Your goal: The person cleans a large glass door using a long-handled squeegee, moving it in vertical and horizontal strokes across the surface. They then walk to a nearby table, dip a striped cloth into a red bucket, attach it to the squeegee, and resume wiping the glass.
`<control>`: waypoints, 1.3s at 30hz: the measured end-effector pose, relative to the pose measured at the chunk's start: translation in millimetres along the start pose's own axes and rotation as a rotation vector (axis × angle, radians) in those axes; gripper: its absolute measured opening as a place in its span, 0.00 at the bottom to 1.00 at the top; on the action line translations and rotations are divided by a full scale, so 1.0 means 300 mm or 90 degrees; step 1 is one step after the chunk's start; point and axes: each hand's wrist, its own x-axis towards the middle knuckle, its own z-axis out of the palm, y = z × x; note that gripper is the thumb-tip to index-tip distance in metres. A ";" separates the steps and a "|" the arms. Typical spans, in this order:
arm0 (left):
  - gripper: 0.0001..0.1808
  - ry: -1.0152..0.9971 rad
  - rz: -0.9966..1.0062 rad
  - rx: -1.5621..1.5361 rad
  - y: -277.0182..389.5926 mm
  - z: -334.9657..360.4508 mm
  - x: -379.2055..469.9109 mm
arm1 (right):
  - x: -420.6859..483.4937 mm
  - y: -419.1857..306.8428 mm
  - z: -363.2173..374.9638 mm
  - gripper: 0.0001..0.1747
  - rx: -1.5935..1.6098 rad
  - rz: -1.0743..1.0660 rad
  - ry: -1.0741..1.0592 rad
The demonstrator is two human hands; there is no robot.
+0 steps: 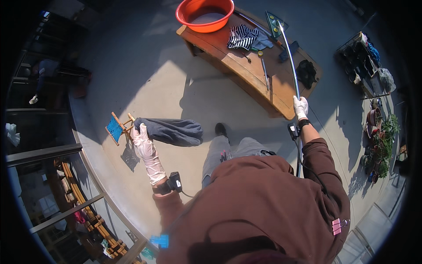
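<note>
My left hand (144,142), in a white glove, grips one end of a dark grey cloth (169,131). The rest of the cloth stretches out to the right above the floor. In my right hand (300,107), also gloved, is a shiny metal pole (290,59). The pole runs up over the right part of the wooden table (227,54). Its far end meets a dark green, flat cleaning-tool head (273,24) with yellow discs, at the table's far edge. Below my right hand the pole passes beside my forearm, and its lower end is hidden.
An orange basin (216,27) of water, a striped cloth (241,36) and a black cloth (306,73) lie on the table. A folding stool (115,128) stands left, beside a glazed wall (43,158). Potted plants (384,148) and a loaded rack (366,62) line the right side.
</note>
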 end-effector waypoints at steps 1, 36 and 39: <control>0.16 -0.030 -0.010 0.068 0.020 0.038 0.090 | 0.003 -0.061 0.042 0.24 -0.032 0.015 0.022; 0.21 -0.620 -0.302 0.259 -0.614 1.819 1.961 | 0.347 -0.487 0.890 0.17 -0.070 0.592 -0.031; 0.23 -0.695 -0.390 0.241 -0.597 1.775 1.899 | 0.385 -0.549 0.922 0.22 -0.143 0.646 0.013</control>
